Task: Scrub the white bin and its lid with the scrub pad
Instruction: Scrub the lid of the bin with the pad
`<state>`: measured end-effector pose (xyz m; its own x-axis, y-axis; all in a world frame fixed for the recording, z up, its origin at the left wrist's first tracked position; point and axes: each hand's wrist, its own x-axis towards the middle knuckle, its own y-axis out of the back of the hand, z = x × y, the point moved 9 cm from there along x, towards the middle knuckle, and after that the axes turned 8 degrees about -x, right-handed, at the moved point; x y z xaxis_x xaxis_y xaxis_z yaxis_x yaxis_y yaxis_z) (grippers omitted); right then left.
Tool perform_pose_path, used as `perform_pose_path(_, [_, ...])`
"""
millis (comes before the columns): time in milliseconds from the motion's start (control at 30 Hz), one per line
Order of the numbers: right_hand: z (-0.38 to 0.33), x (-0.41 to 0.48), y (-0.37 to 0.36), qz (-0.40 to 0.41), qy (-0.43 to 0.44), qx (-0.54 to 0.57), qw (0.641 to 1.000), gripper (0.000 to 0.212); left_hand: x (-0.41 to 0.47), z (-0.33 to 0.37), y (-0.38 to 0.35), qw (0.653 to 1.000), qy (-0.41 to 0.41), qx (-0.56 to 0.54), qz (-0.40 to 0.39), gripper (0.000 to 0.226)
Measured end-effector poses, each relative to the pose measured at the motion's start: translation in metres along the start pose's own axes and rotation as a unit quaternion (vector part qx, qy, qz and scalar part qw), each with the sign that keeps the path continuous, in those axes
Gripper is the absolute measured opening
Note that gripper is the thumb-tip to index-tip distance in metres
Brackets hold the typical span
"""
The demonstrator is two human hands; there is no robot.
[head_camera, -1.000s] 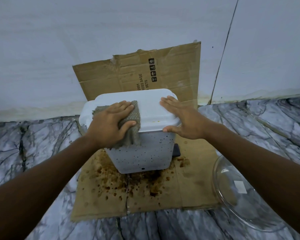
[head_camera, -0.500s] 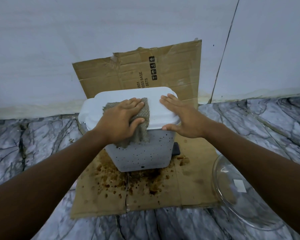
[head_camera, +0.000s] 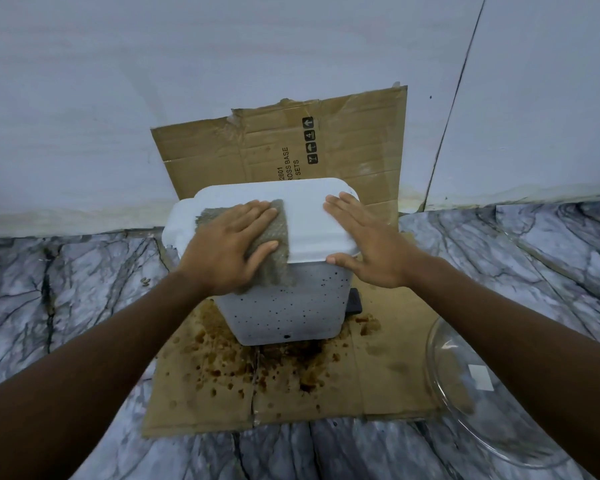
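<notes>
1. Your left hand (head_camera: 229, 247) lies flat on the scrub pad (head_camera: 280, 226), fingers straight and together and thumb spread. It presses the pad rather than gripping it. The pad drapes over the lid's (head_camera: 305, 216) front edge and down onto the bin (head_camera: 291, 306), probably so one stroke covers both the top and the rim.
2. Your right hand (head_camera: 364, 244) rests open on the lid's right end, fingers straight and thumb at the front rim. It holds nothing and seems to be there to steady the bin as you scrub.
3. The bin stands closed on a stained sheet of cardboard (head_camera: 378, 368) on the marble floor (head_camera: 84, 289), with a second sheet (head_camera: 354, 140) propped against the wall behind it, likely to catch splashes.
4. The front of the bin is speckled and looks unscrubbed.
5. A glass bowl (head_camera: 451, 382) sits near your right forearm, so mind your elbow. The black pedal (head_camera: 355, 303) sticks out at the bin's lower right and may snag the pad.
</notes>
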<state>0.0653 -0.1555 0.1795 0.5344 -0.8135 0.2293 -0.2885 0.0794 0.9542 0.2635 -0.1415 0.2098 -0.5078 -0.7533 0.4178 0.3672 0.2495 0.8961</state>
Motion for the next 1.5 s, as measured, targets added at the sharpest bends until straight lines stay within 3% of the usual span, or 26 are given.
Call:
perform_pose_path(200, [0.001, 0.001, 0.000, 0.007, -0.011, -0.019, 1.000, 0.082, -0.003, -0.010, 0.003, 0.997, 0.066, -0.015, 0.039, 0.059])
perform_pose_path(467, [0.001, 0.002, -0.002, 0.040, -0.005, -0.018, 0.999, 0.082, 0.038, 0.053, -0.036, 0.998, 0.053, 0.010, 0.011, 0.060])
perform_pose_path(967, [-0.019, 0.016, 0.008, 0.009, 0.025, -0.115, 0.993, 0.089, -0.036, -0.059, 0.017, 0.993, 0.087, -0.057, -0.052, 0.065])
perform_pose_path(1267, [-0.021, 0.018, -0.003, 0.037, 0.020, -0.083, 0.996, 0.086, -0.001, -0.005, -0.001, 0.995, 0.091, -0.036, -0.025, 0.065])
perform_pose_path(1500, [-0.013, 0.021, -0.006, 0.001, 0.022, -0.063, 0.998, 0.092, 0.041, 0.049, -0.025, 0.995, 0.088, -0.010, -0.038, 0.064])
